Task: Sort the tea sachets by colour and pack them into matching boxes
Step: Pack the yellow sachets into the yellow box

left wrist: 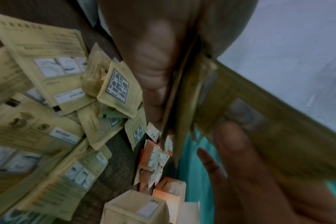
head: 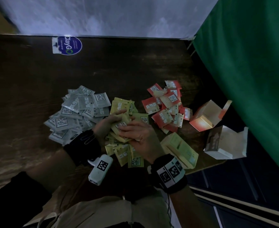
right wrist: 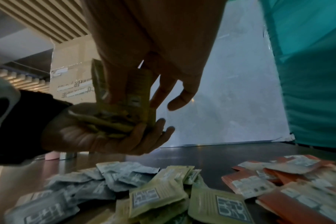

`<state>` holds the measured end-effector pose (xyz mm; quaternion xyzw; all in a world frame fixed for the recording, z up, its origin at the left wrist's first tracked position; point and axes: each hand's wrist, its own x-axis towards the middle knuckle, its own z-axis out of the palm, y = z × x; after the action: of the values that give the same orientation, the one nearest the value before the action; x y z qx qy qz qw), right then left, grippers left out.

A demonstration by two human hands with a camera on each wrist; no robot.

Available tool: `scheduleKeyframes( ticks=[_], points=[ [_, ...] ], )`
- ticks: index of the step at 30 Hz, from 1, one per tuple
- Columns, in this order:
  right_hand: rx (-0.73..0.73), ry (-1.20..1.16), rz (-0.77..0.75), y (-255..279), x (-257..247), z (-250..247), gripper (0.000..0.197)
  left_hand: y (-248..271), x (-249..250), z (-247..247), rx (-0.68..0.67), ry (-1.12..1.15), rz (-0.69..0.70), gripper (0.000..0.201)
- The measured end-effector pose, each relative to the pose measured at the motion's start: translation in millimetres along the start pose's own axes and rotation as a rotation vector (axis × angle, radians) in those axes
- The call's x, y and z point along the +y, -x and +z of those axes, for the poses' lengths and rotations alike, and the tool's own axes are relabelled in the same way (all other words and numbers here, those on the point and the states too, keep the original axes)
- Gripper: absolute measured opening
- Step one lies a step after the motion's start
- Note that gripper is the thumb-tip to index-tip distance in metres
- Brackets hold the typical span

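While the sachets already lie in grey (head: 77,112), yellow (head: 127,153) and red (head: 166,107) heaps on the surface (head: 28,96), our left hand (head: 107,124) cups a yellow stack (head: 121,127) and our right hand (head: 135,134) pinches it; nothing looks boxed yet, with the yellow box (head: 180,150) close by.

Dark wooden table (head: 36,89). Round blue sticker (head: 67,45) reading "ClayGo" sat at its far edge. Pale sheet (head: 102,15) hung behind the table; green cloth (head: 250,63) along the right edge.
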<state>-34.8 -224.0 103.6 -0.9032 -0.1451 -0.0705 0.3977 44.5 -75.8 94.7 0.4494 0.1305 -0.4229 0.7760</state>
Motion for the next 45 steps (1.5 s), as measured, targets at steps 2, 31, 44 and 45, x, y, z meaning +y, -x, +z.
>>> scheduleKeyframes(
  ticks=[2,31,44,45],
  points=[
    [-0.006,-0.128,-0.002,0.0,-5.1,-7.6,0.027,0.0,3.5,-3.0,0.021,-0.009,0.014,0.038],
    [-0.081,0.115,0.302,3.8,-7.0,-11.6,0.098,-0.8,-20.6,26.0,-0.139,-0.197,0.002,0.051],
    [0.714,0.031,0.543,49.0,4.5,-65.8,0.033,-27.3,-26.8,102.3,-0.417,-0.671,0.024,0.055],
    [0.777,0.063,0.559,55.0,7.9,-74.9,0.032,-33.0,-31.9,107.0,-0.435,-0.726,0.045,0.057]
  ],
)
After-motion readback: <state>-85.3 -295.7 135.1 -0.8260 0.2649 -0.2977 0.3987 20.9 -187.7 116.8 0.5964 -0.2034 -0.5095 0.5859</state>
